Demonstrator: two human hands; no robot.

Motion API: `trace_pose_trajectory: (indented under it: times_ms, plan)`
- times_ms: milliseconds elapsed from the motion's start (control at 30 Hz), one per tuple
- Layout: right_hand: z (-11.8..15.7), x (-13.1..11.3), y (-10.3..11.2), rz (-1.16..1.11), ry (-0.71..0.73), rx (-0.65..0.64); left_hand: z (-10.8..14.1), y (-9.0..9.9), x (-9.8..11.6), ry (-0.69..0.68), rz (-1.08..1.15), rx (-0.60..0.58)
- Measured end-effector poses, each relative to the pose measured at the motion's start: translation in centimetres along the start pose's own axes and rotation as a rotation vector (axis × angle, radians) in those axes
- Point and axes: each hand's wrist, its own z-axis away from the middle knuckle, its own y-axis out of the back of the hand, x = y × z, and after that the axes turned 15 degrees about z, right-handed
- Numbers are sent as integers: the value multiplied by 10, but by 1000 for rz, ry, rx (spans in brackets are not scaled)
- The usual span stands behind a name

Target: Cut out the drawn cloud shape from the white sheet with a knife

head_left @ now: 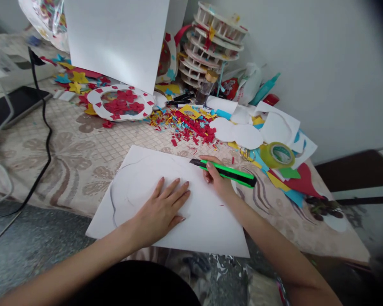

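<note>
A large white foam or card sheet [207,221] lies at the table's near edge, with a dark curved line drawn on its left part. My left hand [164,206] rests flat on the sheet, fingers spread. In my right hand [215,176] is a green and black utility knife [231,173], gripped between thumb and fingers. The knife's dark tip points left, over the sheet's upper right part. Whether the tip touches the sheet I cannot tell.
Behind the sheet lie red, yellow and blue paper scraps [191,125], a white flower-shaped frame [94,100] and cut white shapes [247,136]. Yellow tape [277,155] sits at the right. A tiered white model [210,46] stands behind. Cables [46,140] and a phone [17,104] are at left.
</note>
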Motion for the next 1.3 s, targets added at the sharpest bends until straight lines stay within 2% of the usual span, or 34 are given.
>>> trace_pose_trajectory:
  times_ms: [200,367,533,667,800,1300]
  plan:
    - [0,-5,0,58,-11,25,3,3,-3,-4,71,-19]
    - [-3,-15,5,131,17,-84,6,20,-20,-44,115,-57]
    - [-12,-19,5,209,40,-164,2,34,-38,-33,63,-51]
    - [-21,-15,4,262,104,-202,-1,29,-38,8,42,-68]
    - [-27,-11,4,252,130,-233,1,24,-36,4,52,-29]
    - [-33,-20,1,396,199,-235,1,25,-34,21,86,-20]
